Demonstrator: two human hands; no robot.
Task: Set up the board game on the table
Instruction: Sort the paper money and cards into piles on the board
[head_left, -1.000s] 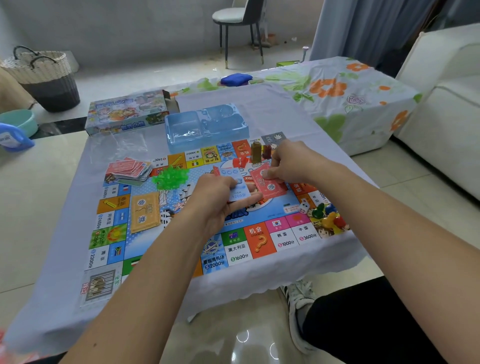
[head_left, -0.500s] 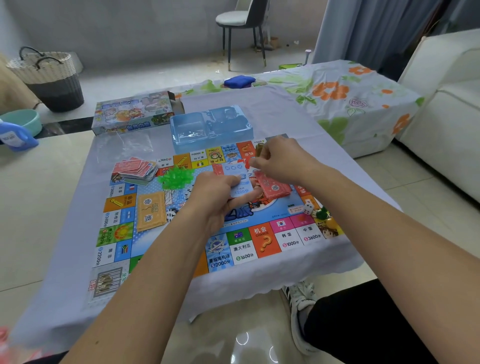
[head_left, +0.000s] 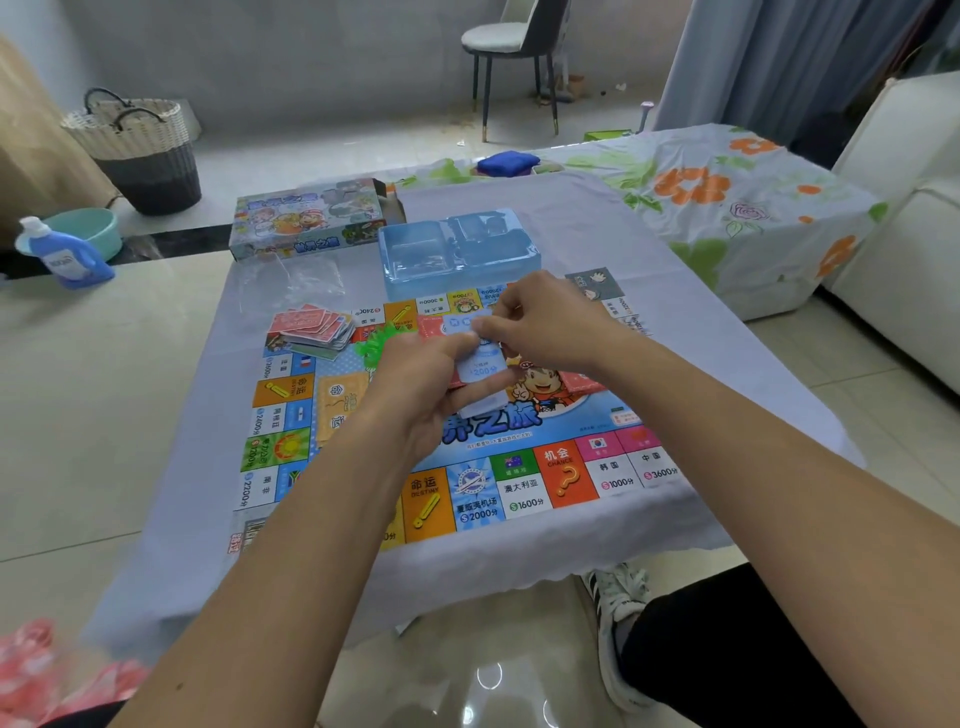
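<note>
left hand (head_left: 415, 384): gripping a small stack of light blue paper money (head_left: 480, 364), thumb on top, top note reads 200
right hand (head_left: 545, 327): fingers pinching the far edge of that same stack, right over the middle of the board
board (head_left: 519, 467): laid flat on the desk (head_left: 701, 322), which has a pale purple cloth over it; near edge sits close to the desk's front edge
red cards (head_left: 311, 325): messy pile on the board's far left corner
green plastic bits (head_left: 382, 340): small heap just right of the red cards, partly behind the left hand
orange card deck (head_left: 337, 400): on the board, left of the left hand
blue plastic tray (head_left: 457, 249): just past the board's far edge, can't tell what's in it
game box (head_left: 311, 218): back left of the desk, beside the tray
clear plastic bag (head_left: 291, 275): crumpled, btw the box and the red cards
bg: basket (head_left: 140, 150), blue bottle (head_left: 62, 254) and chair (head_left: 514, 57) on the floor, sofa (head_left: 904, 218) on the right
</note>
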